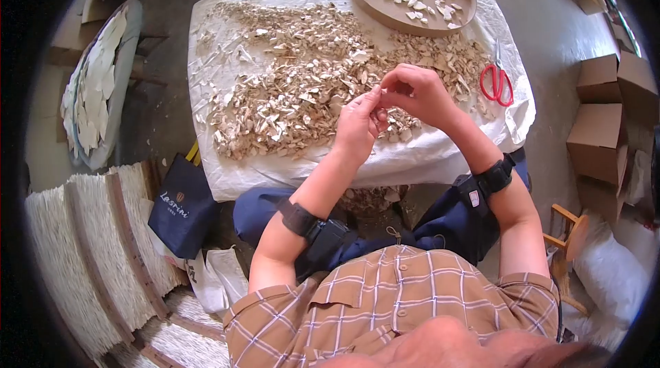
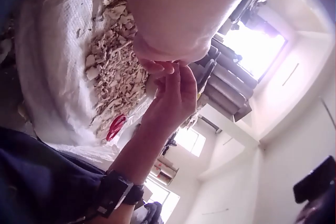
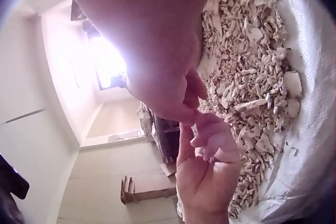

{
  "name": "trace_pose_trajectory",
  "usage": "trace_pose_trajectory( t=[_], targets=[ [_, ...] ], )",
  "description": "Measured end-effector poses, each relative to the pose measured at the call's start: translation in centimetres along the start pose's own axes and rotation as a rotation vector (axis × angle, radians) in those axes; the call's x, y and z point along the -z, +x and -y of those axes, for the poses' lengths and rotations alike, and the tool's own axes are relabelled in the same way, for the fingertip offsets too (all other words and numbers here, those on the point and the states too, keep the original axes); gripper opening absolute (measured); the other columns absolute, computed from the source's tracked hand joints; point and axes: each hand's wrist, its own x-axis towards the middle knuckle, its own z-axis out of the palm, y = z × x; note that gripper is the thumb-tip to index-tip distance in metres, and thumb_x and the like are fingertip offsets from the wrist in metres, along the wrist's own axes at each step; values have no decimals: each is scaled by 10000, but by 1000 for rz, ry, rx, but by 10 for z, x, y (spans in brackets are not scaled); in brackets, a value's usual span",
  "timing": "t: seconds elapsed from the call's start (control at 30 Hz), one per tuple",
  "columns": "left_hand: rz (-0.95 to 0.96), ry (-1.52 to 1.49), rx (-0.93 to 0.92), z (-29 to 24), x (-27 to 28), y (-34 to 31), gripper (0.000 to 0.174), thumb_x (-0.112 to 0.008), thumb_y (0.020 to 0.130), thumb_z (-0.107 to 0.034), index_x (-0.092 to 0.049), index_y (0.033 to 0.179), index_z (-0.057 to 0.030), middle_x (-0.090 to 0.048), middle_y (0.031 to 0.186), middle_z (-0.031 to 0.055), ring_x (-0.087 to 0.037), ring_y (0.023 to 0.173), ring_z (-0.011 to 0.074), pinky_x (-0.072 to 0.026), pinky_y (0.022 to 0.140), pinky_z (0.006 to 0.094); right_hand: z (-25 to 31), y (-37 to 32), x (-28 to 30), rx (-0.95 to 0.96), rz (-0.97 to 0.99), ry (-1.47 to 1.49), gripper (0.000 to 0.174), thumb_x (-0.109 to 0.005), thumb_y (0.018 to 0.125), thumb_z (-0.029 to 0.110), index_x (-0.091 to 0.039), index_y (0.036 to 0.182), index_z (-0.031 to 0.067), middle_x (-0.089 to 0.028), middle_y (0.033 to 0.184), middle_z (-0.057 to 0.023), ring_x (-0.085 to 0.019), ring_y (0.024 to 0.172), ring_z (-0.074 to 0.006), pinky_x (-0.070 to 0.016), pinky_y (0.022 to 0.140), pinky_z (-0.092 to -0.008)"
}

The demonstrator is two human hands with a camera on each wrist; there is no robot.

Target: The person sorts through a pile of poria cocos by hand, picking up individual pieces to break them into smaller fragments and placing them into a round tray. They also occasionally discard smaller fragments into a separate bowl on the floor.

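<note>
Over a broad heap of pale, flaky pieces [image 1: 289, 93] on a white sheet, both hands meet at their fingertips. The left hand [image 1: 359, 120] pinches something small and pale, too small to make out, with its fingers curled. From the right, the right hand [image 1: 419, 93] holds thumb and forefinger pinched at the same spot. In the left wrist view the right hand [image 2: 170, 98] touches the left fingertips; in the right wrist view the left hand [image 3: 210, 171] has its palm side showing, and the right hand [image 3: 163, 87] hides most of the held bit.
A round tray [image 1: 357, 7] with larger white pieces stands at the table's far right. Red-handled scissors [image 1: 496, 84] lie on the sheet [image 1: 515, 120] at the right. A dark bag [image 1: 182, 206] stands left of the table, cardboard boxes [image 1: 595, 127] and a wooden stool [image 1: 574, 234] right.
</note>
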Motion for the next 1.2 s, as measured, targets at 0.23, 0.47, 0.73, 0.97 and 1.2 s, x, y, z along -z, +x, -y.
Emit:
trace_pose_trajectory(
  t=[0.23, 0.47, 0.73, 0.97, 1.2],
  targets=[
    [-172, 63, 3, -7, -9, -2, 161, -478, 842, -176, -524, 772, -38, -523, 697, 21, -445, 553, 74, -348, 460, 188, -19, -16, 16, -294, 72, 115, 233, -680, 652, 85, -575, 858, 55, -534, 651, -29, -530, 596, -107, -442, 552, -243],
    [-69, -107, -27, -19, -4, 1, 149, -451, 814, -163, -513, 759, -38, -518, 691, 36, -423, 556, 107, -332, 476, 229, -22, -49, 4, -25, 436, -412, 198, -644, 653, 138, -563, 834, 121, -519, 794, -74, -565, 717, -272, -464, 620, -373],
    [-17, -144, 8, -24, -3, -2, 156, -428, 802, -187, -467, 719, -62, -490, 701, 52, -392, 532, 113, -328, 484, 239, -51, -40, 24, -85, 327, -617, 30, -520, 699, 59, -549, 697, 49, -519, 740, -109, -570, 687, -274, -471, 594, -368],
    [-22, -167, 61, -24, -6, -3, 147, -405, 792, -191, -402, 682, -94, -434, 659, 36, -371, 506, 118, -312, 468, 242, -46, -36, 22, -121, 149, -545, 45, -536, 732, 103, -571, 726, 75, -526, 735, -92, -575, 679, -272, -471, 589, -376],
    [-47, -146, 69, -23, -8, -4, 154, -408, 784, -191, -397, 662, -97, -432, 641, 31, -375, 503, 119, -307, 454, 244, -46, -38, 4, -63, 277, -531, 98, -555, 741, 153, -547, 689, 70, -521, 722, -84, -568, 680, -265, -468, 582, -370]
  ],
)
